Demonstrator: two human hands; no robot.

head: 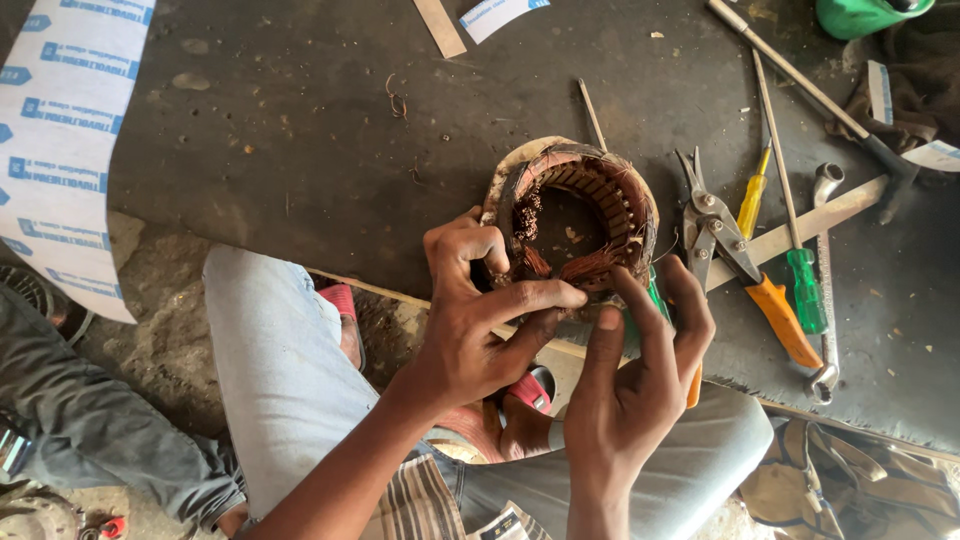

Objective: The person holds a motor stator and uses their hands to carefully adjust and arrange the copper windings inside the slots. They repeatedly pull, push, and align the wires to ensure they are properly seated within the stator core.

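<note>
The stator (575, 215), a ring wound with copper wire, sits on the dark surface (300, 140) at its near edge. The left hand (475, 320) clasps the stator's rim at 8 o'clock, fingers curled over the windings. The right hand (640, 370) presses a finger to the rim at 5 o'clock; its grip is closed on a green-handled tool. Snips (715, 230) and screwdrivers (790, 240) lie at 3 o'clock.

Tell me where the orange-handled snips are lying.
In the head view, the orange-handled snips lie on the dark work surface right of the motor stator, between it and the green-handled screwdriver, just beyond the right hand.
</note>
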